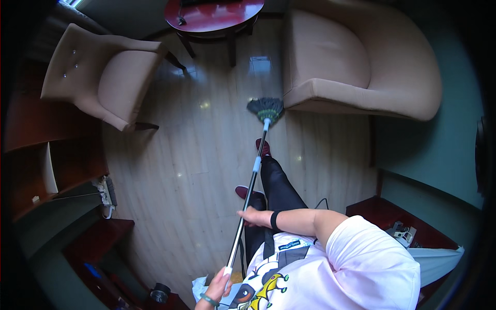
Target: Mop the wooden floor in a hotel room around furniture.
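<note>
A mop with a dark grey string head (266, 107) reaches away from me across the wood-look floor. Its head rests on the floor close to the front corner of a beige armchair (329, 50); whether they touch I cannot tell. My right hand (254, 216), with a black band at the wrist, grips the metal pole (251, 185) around its middle. Lower down, my left hand (219, 286), wearing a green bangle, is closed around the white grip (228, 273) at the pole's end. The pole passes over my dark red shoes (243, 191).
Another beige chair (120, 77) stands at left, and a round red table (217, 17) at the back. Along the left lie a wooden shelf unit (77, 166) and a brush-like tool (108, 192). A dark red cabinet (368, 213) is at right.
</note>
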Available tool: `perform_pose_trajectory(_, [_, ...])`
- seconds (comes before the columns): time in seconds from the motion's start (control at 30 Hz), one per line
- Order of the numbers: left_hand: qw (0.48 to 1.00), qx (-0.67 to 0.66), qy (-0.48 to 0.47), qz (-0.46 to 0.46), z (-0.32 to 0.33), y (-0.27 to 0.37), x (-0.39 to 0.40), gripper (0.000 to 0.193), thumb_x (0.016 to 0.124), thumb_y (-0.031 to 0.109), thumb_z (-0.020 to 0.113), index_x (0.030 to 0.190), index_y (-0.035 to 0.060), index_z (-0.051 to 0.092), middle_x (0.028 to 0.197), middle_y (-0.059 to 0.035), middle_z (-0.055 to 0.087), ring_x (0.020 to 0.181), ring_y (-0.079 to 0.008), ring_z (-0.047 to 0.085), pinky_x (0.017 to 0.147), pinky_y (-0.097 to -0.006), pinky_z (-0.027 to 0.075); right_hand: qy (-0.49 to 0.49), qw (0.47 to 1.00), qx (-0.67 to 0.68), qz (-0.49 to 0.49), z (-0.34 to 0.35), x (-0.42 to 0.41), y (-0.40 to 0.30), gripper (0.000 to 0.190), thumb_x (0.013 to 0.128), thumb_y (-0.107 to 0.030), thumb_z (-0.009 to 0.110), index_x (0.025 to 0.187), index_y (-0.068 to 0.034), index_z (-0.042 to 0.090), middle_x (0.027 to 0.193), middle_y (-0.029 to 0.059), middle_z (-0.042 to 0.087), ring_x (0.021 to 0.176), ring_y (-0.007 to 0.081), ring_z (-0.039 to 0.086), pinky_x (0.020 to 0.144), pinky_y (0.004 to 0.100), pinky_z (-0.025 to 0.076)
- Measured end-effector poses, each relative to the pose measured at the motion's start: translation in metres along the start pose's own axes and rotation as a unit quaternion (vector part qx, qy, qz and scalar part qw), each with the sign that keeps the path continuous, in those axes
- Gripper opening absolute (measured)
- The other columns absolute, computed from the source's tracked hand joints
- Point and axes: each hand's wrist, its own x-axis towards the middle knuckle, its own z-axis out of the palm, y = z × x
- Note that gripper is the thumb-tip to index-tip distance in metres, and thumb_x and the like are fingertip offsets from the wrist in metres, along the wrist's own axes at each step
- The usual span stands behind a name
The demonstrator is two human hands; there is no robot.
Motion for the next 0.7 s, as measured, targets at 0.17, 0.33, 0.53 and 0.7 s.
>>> perform_pose_trajectory(0.17, [0.998,0.055,0.035,0.027,0.002,0.018,-0.026,0.04,0.091,0.017,0.041,0.13,0.0143,0.032,0.057,0.0012,0.039,0.038,-0.0065,0.034,0.034,-0.0202,0.026,-0.046,0.995,0.093,0.007,0.015,-0.009,0.0,0.029,0.082,-0.036,0.049,0.083,-0.007,0.048,0.072,0.0045,0.05,0.062,0.0155,0.051,0.056,0.0326,0.042])
perform_pose_trajectory(0.33, [0.989,0.105,0.02,0.101,0.032,0.073,0.026,0.037,0.091,0.017,0.042,0.127,0.014,0.038,0.058,0.0028,0.041,0.039,-0.0051,0.035,0.035,-0.0195,0.027,0.036,0.994,0.063,-0.076,-0.057,0.008,-0.034,0.028,0.08,-0.032,0.046,0.079,-0.005,0.049,0.068,0.0058,0.05,0.064,0.019,0.05,0.059,0.0363,0.042])
perform_pose_trajectory(0.53, [0.991,0.025,0.054,0.122,0.045,0.041,0.034,0.037,0.09,0.014,0.043,0.127,0.0134,0.038,0.058,0.0027,0.042,0.038,-0.0047,0.035,0.034,-0.0189,0.028,0.049,0.994,0.05,-0.086,-0.049,0.04,-0.015,0.025,0.079,-0.024,0.049,0.073,0.0,0.05,0.062,0.009,0.049,0.048,0.0196,0.046,0.044,0.0312,0.039])
perform_pose_trajectory(0.7, [0.976,-0.04,0.08,0.201,0.042,-0.039,0.033,0.039,0.09,0.014,0.041,0.129,0.0131,0.034,0.059,0.0008,0.044,0.038,-0.0047,0.035,0.034,-0.019,0.029,-0.027,0.999,-0.026,-0.029,-0.007,0.023,-0.015,0.024,0.079,-0.022,0.051,0.081,0.002,0.053,0.072,0.0105,0.06,0.059,0.017,0.059,0.052,0.0248,0.047])
